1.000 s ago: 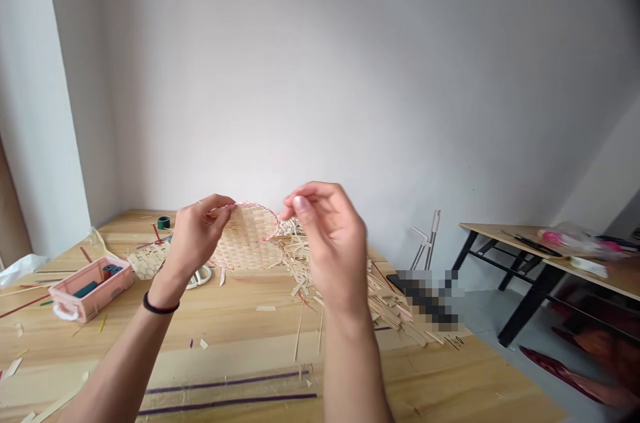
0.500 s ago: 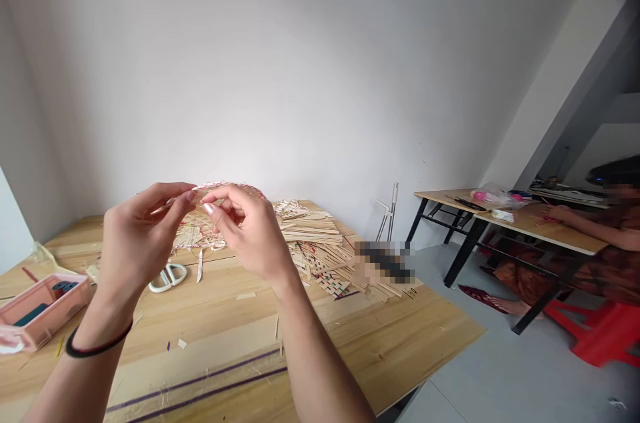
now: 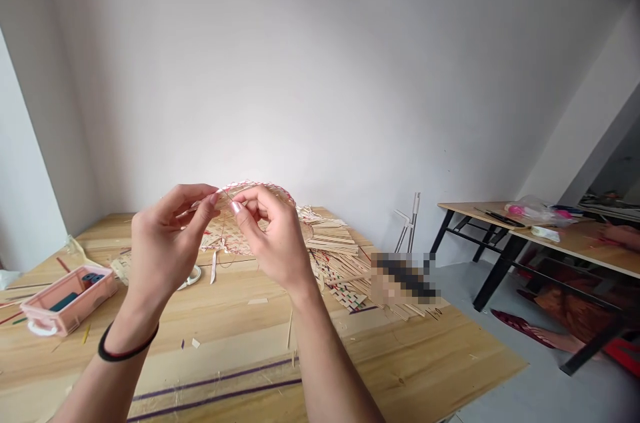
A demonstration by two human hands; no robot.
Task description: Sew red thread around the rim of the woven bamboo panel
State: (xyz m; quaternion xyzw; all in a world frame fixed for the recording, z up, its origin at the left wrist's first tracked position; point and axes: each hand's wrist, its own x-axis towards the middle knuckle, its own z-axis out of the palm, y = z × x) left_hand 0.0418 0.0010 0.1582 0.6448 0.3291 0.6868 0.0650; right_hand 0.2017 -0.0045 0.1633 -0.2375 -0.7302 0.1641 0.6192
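Note:
My left hand (image 3: pixel 173 236) is raised over the table with thumb and forefinger pinched together. Facing it, my right hand (image 3: pixel 273 236) also pinches, its fingertips a small gap away. A thin thread-like strand (image 3: pixel 227 195) spans that gap; whether it is thread or a needle is too fine to tell. Behind the hands lies a round woven piece (image 3: pixel 250 184) of pale strips with a red and white edge, partly hidden by my fingers. White-handled scissors (image 3: pixel 193 276) are half covered by my left wrist, and a small pale blade-shaped strip (image 3: pixel 214 267) lies beside them.
A pink plastic box (image 3: pixel 67 303) with blue items stands at the left. Loose bamboo-like strips (image 3: pixel 335 239) and a checkered woven piece (image 3: pixel 347 295) lie at the right of the wooden table (image 3: pixel 400 356). Another person's hand (image 3: pixel 620 234) rests at a second table (image 3: pixel 585 246).
The view has turned left, so things appear farther right. My hands stay pinched close together, and the strand between them now shows more plainly.

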